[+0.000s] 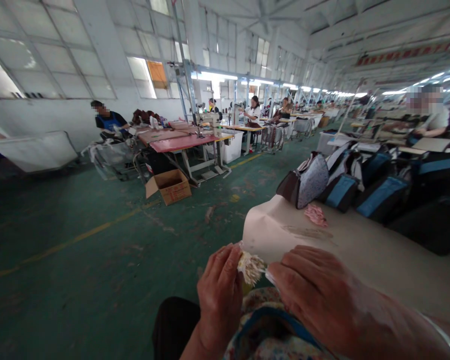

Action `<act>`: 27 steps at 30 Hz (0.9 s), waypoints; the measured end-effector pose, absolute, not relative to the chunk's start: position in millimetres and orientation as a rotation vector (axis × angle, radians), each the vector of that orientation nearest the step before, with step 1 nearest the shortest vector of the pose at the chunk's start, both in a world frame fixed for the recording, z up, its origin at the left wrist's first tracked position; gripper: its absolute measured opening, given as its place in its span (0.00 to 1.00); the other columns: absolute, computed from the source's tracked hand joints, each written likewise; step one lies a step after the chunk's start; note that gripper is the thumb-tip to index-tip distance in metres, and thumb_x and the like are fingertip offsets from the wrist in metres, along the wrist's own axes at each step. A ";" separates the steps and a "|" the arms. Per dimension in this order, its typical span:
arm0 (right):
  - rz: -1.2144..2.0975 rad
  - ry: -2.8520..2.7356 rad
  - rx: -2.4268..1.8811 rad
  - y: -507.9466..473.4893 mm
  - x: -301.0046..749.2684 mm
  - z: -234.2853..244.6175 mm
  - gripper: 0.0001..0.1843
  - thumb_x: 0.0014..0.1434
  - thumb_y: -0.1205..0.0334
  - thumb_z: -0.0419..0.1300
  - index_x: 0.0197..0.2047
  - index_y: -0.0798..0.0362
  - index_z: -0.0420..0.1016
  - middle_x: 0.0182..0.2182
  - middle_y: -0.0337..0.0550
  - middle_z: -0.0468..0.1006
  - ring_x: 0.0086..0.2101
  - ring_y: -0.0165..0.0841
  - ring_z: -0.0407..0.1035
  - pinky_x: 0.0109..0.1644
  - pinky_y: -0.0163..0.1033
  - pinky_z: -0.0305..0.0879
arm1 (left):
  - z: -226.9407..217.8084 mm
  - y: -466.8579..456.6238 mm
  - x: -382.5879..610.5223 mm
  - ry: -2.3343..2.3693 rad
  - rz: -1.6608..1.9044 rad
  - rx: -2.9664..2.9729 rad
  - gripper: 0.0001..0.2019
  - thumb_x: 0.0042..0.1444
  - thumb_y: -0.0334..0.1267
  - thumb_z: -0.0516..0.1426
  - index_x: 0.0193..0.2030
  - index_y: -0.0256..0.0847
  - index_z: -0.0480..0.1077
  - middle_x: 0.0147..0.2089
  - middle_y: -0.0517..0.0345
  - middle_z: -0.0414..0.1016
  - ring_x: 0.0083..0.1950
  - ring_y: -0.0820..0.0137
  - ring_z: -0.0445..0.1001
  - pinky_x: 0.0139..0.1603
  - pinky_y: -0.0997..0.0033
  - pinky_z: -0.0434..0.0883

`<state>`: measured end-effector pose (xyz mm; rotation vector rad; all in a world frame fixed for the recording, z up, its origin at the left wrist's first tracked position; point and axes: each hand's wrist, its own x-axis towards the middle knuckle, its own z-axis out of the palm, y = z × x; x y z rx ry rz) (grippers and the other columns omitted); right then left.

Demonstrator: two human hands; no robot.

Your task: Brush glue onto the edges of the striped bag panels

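Note:
My left hand is closed around a small bundle of cream-white strands, whose frayed-looking ends stick out towards the right. It is too small and blurred to tell exactly what the strands are. Close by on the right, my right hand has its fingers pinched together at a thin white piece beside the bundle; whether this piece is joined to the bundle I cannot tell. Both hands are above my lap, over a patterned cloth with a blue edge, at the near edge of a pale-covered table.
On the table stand several dark and blue fabric bags, with a pink bunch in front. An open cardboard box rests on the green floor near a red-topped sewing table. Several people work at machines farther back; one person is at the right.

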<state>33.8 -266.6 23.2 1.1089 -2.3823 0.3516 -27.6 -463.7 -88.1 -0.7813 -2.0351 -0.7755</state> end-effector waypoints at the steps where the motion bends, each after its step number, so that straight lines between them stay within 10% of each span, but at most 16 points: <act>1: 0.331 -2.389 1.097 -266.9 33.8 22.8 0.09 0.67 0.75 0.48 0.41 0.56 0.67 0.32 0.43 0.71 0.30 0.35 0.65 0.36 0.42 0.59 | -88.5 -464.1 -28.2 -2.034 -0.753 -0.778 0.21 0.58 0.21 0.50 0.57 0.35 0.68 0.50 0.46 0.76 0.52 0.65 0.73 0.53 0.64 0.74; 27: 0.964 -2.676 1.016 -262.5 19.5 24.8 0.09 0.68 0.70 0.48 0.36 0.53 0.64 0.29 0.37 0.68 0.29 0.29 0.60 0.35 0.36 0.54 | -84.8 -464.1 -22.2 -2.011 -0.737 -0.891 0.21 0.61 0.24 0.51 0.60 0.37 0.65 0.51 0.45 0.77 0.55 0.64 0.74 0.53 0.62 0.75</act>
